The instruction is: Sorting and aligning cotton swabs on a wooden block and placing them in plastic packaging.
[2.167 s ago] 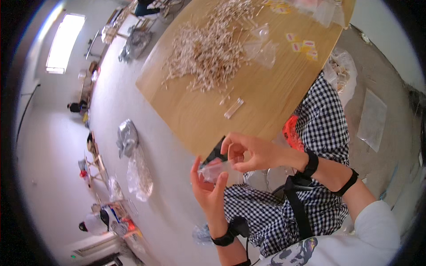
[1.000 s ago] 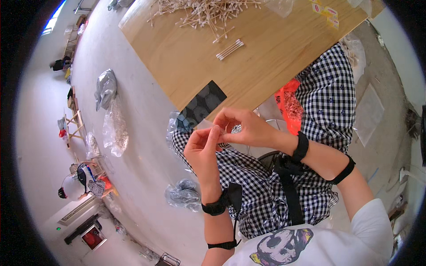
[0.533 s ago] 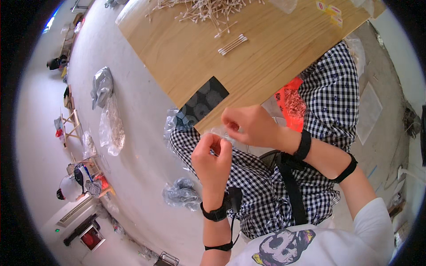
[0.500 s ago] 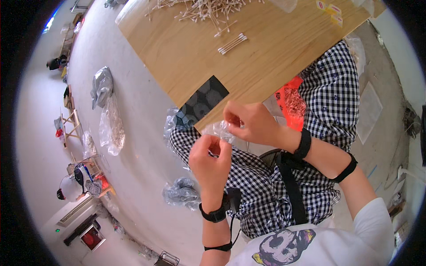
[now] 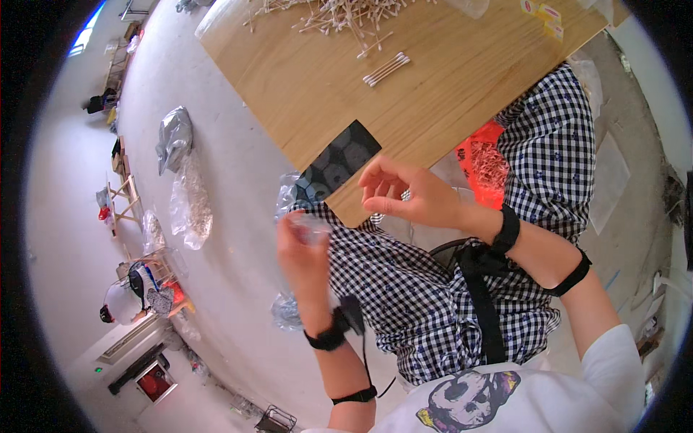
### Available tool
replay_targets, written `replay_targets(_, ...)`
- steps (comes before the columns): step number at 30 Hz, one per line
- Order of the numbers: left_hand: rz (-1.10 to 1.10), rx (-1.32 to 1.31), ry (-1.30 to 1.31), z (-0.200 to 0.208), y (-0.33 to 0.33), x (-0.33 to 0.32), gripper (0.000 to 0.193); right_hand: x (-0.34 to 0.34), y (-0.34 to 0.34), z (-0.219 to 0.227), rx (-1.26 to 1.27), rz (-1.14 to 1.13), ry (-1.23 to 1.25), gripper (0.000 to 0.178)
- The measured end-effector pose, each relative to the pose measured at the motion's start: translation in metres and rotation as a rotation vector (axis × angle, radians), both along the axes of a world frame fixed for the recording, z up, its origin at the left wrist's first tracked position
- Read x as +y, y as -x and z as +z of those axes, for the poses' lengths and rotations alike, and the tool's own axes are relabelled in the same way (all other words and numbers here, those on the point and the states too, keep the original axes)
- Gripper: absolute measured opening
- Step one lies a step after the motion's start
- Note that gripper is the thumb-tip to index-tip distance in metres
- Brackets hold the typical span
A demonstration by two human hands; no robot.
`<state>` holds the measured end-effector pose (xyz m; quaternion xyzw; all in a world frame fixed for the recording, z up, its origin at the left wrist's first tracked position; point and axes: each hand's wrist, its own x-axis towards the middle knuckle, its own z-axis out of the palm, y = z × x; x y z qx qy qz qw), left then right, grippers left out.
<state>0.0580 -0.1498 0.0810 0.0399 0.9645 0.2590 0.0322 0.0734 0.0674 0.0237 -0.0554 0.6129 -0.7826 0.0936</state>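
Observation:
My left hand (image 5: 302, 258) is closed on a small clear plastic bag (image 5: 313, 228), out past the table's near corner. Its outline is blurred. My right hand (image 5: 419, 198) hovers just off the table edge, with thumb and curved fingers apart and no item plainly between them. Beyond it on the wooden table (image 5: 447, 94) lies a small row of cotton swabs (image 5: 386, 69), side by side. Farther back is a loose pile of cotton swabs (image 5: 339, 13). A dark flat rectangle with a hexagon pattern (image 5: 339, 160) lies at the near left table edge.
Small yellow and white packets (image 5: 543, 16) sit at the table's far right. A red bag (image 5: 482, 162) with thin sticks shows beside my checkered trouser leg (image 5: 545, 144). Plastic bags (image 5: 189, 198) lie on the floor at left. Another person (image 5: 126, 299) sits farther off.
My hands have drawn apart. The left moved left and slightly down with the clear plastic bag; the right let go of it and its fingers loosened.

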Motion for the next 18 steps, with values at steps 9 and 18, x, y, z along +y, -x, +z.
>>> replay_targets(9, -0.129, -0.070, 0.024, -0.050, 0.053, -0.050, 0.047, 0.001, 0.002, 0.003, 0.053, -0.046, -0.050, 0.027)
replay_targets(18, -0.396, -0.016, 0.193, -0.021, 0.068, -0.004, 0.077, 0.005, 0.002, 0.005, 0.027, -0.034, -0.080, 0.029)
